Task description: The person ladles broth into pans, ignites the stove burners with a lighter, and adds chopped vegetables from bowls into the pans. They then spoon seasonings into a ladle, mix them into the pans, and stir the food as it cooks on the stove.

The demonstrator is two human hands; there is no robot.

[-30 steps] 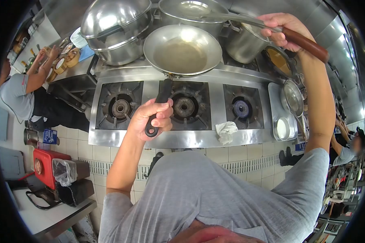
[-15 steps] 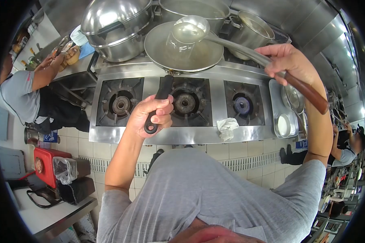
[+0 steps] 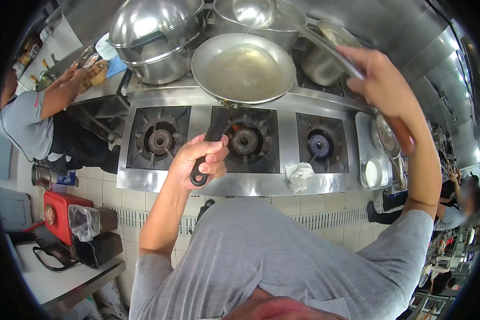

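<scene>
My left hand point(image 3: 204, 160) is closed round the black handle of a frying pan point(image 3: 210, 85). The pan is held above the back of the stove, and a pale, clear liquid point(image 3: 245, 72) lies in it. In my right hand point(image 3: 381, 80), blurred by motion, is a long-handled ladle point(image 3: 255, 12). Its metal bowl is over the large pot point(image 3: 282, 33) behind the pan, and its brown grip passes under my wrist.
A stove point(image 3: 197, 180) with several burners is before me, a white cloth point(image 3: 299, 176) on its front edge. Lidded steamer point(image 3: 154, 45) at back left, another pot point(image 3: 325, 58) at back right. A metal tray point(image 3: 365, 138) is at right. Co-workers point(image 3: 37, 117) are on both sides.
The ladle has moved up and back from above the pan to over the large pot; liquid was falling from it before. The pan sits slightly lower in view, its inside showing more.
</scene>
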